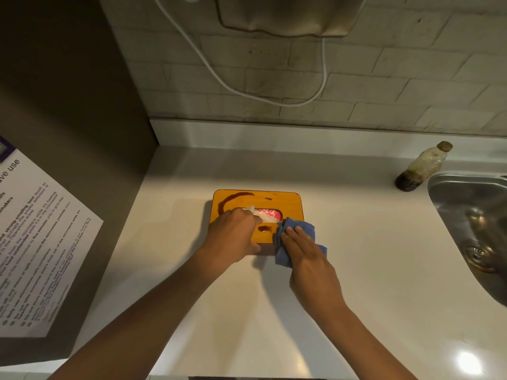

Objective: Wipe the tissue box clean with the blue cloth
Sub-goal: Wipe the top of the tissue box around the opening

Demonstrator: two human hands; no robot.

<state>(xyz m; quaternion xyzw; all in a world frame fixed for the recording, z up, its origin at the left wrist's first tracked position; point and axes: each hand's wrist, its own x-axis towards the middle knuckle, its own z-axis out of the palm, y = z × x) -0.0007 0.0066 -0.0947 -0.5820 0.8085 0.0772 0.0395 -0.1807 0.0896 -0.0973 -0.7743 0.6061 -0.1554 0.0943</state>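
**Inspector:** Reporting on the tissue box (256, 200): sitting flat on the tabletop (356, 229), well left of the sink (472, 209), with a tissue (259, 213) poking out of the slot.

**Clerk:** Asking for the hands.

**Inspector:** Left hand (233, 234) resting on the near-left part of the box lid, fingers curled down beside the slot; steadying the box, by the look of it, though whether also pinching the tissue cannot be told. Right hand (304, 248) lying flat, fingers straight, pressing the blue cloth (285, 242) onto the near-right corner of the box, with part of the cloth hanging over the box edge toward the tabletop.

**Clerk:** Asking how far along.

**Inspector:** Judging as early. Dark brown liquid (233, 197) still curving across the far-left part of the lid, a smaller spot (268, 199) sitting near the far edge, and another blot (264, 229) lying just left of the cloth. Only the corner under the cloth possibly wiped; unable to confirm. Remaining: sweeping leftward over the near blot, then round the slot to the far streak.

**Clerk:** Noting anything else?

**Inspector:** Stained bottle (422, 168) standing just beyond the sink's far-left rim.
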